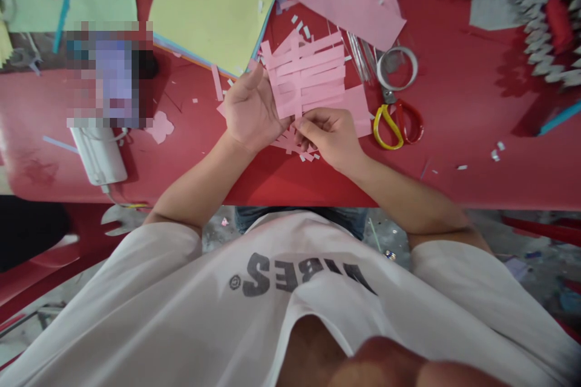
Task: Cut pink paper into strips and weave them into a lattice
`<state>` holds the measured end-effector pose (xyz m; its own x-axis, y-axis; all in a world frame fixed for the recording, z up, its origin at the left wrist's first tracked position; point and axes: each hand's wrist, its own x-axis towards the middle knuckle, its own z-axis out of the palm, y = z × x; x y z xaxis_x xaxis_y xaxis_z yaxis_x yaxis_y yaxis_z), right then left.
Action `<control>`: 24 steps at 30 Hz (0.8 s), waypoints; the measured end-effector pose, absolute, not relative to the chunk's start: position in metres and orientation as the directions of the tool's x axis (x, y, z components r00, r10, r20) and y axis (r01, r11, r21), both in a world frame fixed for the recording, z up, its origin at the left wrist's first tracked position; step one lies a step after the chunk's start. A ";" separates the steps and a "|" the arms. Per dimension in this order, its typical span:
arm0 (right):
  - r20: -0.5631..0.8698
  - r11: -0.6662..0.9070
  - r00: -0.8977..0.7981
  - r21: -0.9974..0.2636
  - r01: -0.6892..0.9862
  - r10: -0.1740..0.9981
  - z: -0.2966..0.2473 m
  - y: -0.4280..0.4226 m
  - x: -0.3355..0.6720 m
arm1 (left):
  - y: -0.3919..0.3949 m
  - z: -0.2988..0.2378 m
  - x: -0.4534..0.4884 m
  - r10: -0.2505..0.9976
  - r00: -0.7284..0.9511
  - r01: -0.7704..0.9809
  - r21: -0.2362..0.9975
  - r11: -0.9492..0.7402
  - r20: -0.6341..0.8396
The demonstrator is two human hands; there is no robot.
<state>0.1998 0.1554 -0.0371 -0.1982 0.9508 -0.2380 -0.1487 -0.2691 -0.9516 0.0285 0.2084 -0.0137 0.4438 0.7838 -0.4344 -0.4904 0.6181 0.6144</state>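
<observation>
A lattice of pink paper strips [306,69] sits on the red table [454,184], with scissors [385,130] with yellow and red handles and a ring of clear tape [379,69] just to its right. The left hand [252,112] lies open beneath the lattice's lower left corner, fingers apart and thumb against its edge, while the right hand [327,139] pinches a strip end below it between thumb and forefinger. The thin paper looks very light and floppy, its narrow strips prone to slipping or creasing, so the broad joined band along the lower right offers the safer hold.
</observation>
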 end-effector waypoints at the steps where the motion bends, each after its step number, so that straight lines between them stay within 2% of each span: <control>1: -0.240 -0.270 -0.190 -0.950 -0.154 0.952 -0.037 0.155 0.199 | 0.208 -0.013 0.029 0.780 0.434 -0.499 0.600 0.625 -0.452; 5: -0.235 -0.259 -0.157 -0.954 -0.150 0.959 -0.038 0.155 0.200 | 0.206 -0.007 0.031 0.773 0.413 -0.540 0.554 0.634 -0.482; 10: -0.216 -0.232 -0.132 -0.966 -0.118 0.967 -0.041 0.156 0.201 | 0.205 -0.002 0.033 0.807 0.416 -0.541 0.600 0.590 -0.419; 18: -0.285 -0.303 -0.154 -0.946 -0.112 0.946 -0.041 0.158 0.204 | 0.208 -0.016 0.032 0.820 0.219 -0.581 0.605 0.545 -0.529; 24: -0.253 -0.270 -0.168 -0.959 -0.082 0.953 -0.040 0.163 0.209 | 0.207 -0.028 0.029 0.832 0.242 -0.566 0.624 0.538 -0.499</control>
<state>0.2086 0.1629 -0.0397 -0.1679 0.9527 -0.2533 -0.0825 -0.2697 -0.9594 0.0288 0.2073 -0.0278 0.2418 0.8324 -0.4986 -0.5660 0.5383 0.6243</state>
